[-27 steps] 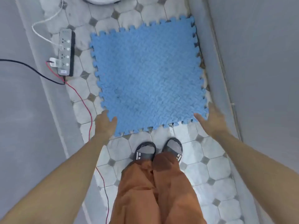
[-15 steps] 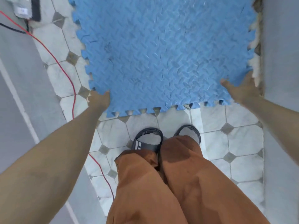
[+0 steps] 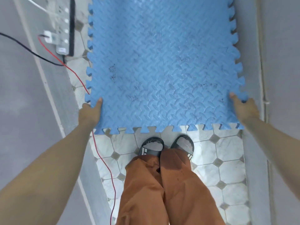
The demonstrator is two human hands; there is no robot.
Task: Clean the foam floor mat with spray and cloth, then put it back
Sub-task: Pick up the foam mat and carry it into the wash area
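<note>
The blue foam floor mat (image 3: 162,65) with jigsaw edges fills the upper middle of the view, its near edge raised over the tiles. Dark smudges mark its ribbed surface. My left hand (image 3: 90,113) grips the mat's near left corner, thumb on top and fingers hidden under the foam. My right hand (image 3: 244,109) grips the near right corner the same way, thumb lying on the surface. No spray bottle or cloth is in view.
A power strip (image 3: 65,28) lies on the tiled floor (image 3: 227,168) left of the mat, with a black cable and a red wire (image 3: 103,161) running toward me. Grey walls close in on both sides. My feet in black slides (image 3: 152,147) stand just behind the mat's edge.
Both hands went from touching the mat's near corners to gripping them with thumbs on top. The mat's near edge has come up off the tiles, closer to me.
</note>
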